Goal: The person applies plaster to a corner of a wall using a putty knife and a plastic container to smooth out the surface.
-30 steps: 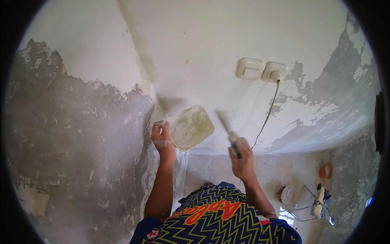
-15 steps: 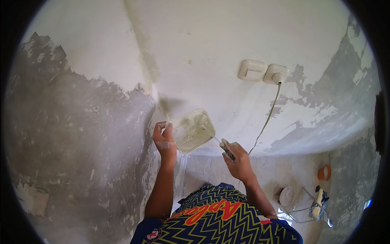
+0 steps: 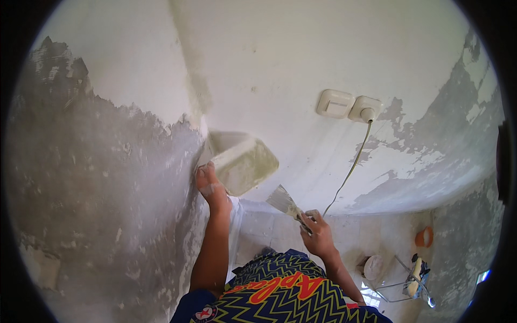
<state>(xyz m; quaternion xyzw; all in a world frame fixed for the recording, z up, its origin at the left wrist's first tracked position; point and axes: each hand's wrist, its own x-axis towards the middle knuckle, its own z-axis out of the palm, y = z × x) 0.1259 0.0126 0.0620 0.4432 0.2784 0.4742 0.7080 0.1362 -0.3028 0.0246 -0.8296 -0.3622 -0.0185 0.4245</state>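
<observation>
Pale, smeared with putty, a plastic tub [image 3: 250, 166] is tilted close to the wall corner. My left hand [image 3: 213, 188] grips it at its left edge, the fingers partly hidden by the tub. Lower and to the right, my right hand [image 3: 319, 234] is closed round the handle of a putty knife [image 3: 283, 200]. Its flat, whitish-coated blade points up and left toward the tub, apart from it.
A light switch [image 3: 335, 104] and a socket with a plug [image 3: 366, 111] sit on the wall; a cable [image 3: 350, 175] hangs from the plug. On the floor at right are an orange pot [image 3: 424, 237], a round pale container [image 3: 372, 267] and a metal-framed object [image 3: 413, 285].
The putty knife has come out of the tub, down and away, so its blade now shows. My left hand has tipped the tub and shifted slightly left.
</observation>
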